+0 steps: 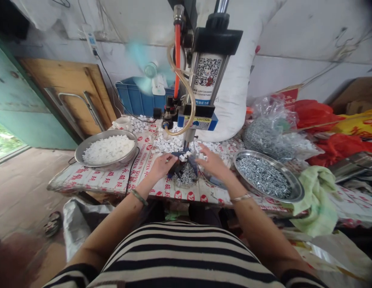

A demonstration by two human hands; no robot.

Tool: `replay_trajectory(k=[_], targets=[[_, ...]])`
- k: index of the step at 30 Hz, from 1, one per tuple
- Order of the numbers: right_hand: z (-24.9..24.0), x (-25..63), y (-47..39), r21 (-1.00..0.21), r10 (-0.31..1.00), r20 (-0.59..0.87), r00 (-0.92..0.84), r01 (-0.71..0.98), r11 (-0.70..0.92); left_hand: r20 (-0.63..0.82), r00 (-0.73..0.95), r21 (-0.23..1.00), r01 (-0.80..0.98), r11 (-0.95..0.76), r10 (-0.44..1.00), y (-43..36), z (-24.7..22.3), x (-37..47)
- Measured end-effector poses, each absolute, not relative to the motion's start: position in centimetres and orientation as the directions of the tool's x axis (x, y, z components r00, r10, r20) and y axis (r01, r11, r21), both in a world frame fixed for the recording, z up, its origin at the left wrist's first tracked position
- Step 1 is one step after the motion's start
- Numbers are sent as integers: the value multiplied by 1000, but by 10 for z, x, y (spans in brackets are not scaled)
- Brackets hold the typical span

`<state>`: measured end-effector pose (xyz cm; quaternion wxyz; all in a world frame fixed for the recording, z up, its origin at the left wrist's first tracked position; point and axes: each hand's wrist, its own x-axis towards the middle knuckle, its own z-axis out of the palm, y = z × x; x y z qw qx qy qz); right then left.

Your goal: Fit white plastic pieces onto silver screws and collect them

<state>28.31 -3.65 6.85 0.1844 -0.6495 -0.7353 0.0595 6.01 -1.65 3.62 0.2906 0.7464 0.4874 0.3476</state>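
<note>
A pneumatic press [204, 80] stands on the bench, its ram [189, 136] pointing down at a dark base. Small white plastic pieces [183, 157] sit at the base, just under the ram. In front of them lies a heap of metal pins [186, 175]. My left hand [162, 166] is at the left of the base, thumb and fingers pinched together close to the white pieces; what they hold, if anything, is too small to make out. On the right side my right hand [214, 164], slightly blurred, has its fingers apart beside the base.
A steel bowl of white pieces [130, 151] stands at the left, a steel bowl of metal pins [298, 194] at the right. Loose white pieces [167, 145] lie behind the base. Further around are a running fan [150, 70], a blue crate [133, 98] and a green cloth [316, 200].
</note>
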Motion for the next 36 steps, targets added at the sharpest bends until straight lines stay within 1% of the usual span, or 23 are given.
replay_trajectory(k=[1,2,4,6,7,9,12,13,15,17,19,20,22,24,26,28,30,33,36], targets=[[72,303,-43,-307,980,197,-8,949,70,175,334,771,538,-340,926,-19,37,55],[75,326,-49,-254,976,203,78,967,-24,116,388,772,543,-329,914,-21,37,50],[76,371,-62,-75,940,148,308,951,-300,43,459,790,528,-312,887,-24,34,46],[73,408,-75,88,898,6,440,894,-439,38,460,822,490,-290,887,-23,28,48],[70,422,-81,130,875,-49,482,871,-473,48,437,838,471,-275,898,-22,24,50],[64,438,-89,155,860,-110,499,863,-481,84,375,868,427,-252,923,-16,18,56],[56,443,-95,145,872,-103,478,875,-462,141,272,907,350,-234,952,-8,18,60],[54,443,-95,143,872,-97,479,874,-464,154,253,906,350,-238,955,-7,20,59],[51,443,-94,142,869,-71,489,867,-477,161,269,861,432,-268,950,-9,25,56],[49,444,-92,147,870,-49,491,865,-480,140,339,757,569,-321,930,-14,31,54],[48,446,-90,160,879,-50,475,872,-462,111,380,657,665,-355,918,-19,34,54],[47,446,-89,168,887,-55,459,880,-445,110,380,635,684,-359,918,-21,35,55],[47,446,-89,185,899,-64,433,891,-416,141,368,658,659,-364,919,-21,36,58],[48,445,-89,193,903,-60,425,893,-407,176,345,727,586,-359,922,-20,36,60],[49,445,-90,192,896,-61,440,886,-422,179,315,808,493,-322,932,-18,36,61],[51,444,-91,197,894,-70,442,885,-422,135,285,897,371,-239,949,-17,34,62],[55,441,-90,223,897,-94,432,887,-403,68,267,972,200,-124,961,-20,33,64],[61,436,-88,271,899,-119,421,885,-379,-6,253,999,-30,14,967,-28,31,66],[62,434,-87,292,904,-114,413,883,-367,-48,262,981,-167,95,964,-36,29,67]])
